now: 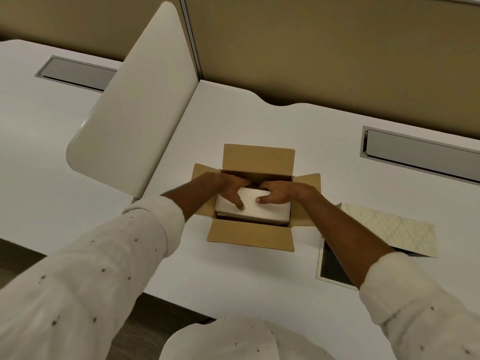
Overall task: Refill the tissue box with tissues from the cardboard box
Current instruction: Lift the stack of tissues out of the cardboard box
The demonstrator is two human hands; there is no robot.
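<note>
A brown cardboard box (250,233) stands open on the white desk, all flaps folded outward. Inside it lies a white stack of tissues (270,210). My left hand (228,187) grips the stack's far left side, thumb on top and fingers tucked behind it. My right hand (280,192) holds the far right side in the same way. The stack sits tilted, its near edge resting inside the box. To the right, partly behind my right forearm, lies the tissue box (331,266) with its dark interior showing and its pale patterned lid (394,231) opened back.
The white desk (233,276) has a near edge running across the lower left. A pale rounded divider panel (135,107) rises at the left. Two grey cable trays (75,72) (420,149) are set into the desks. A tan partition wall closes off the back.
</note>
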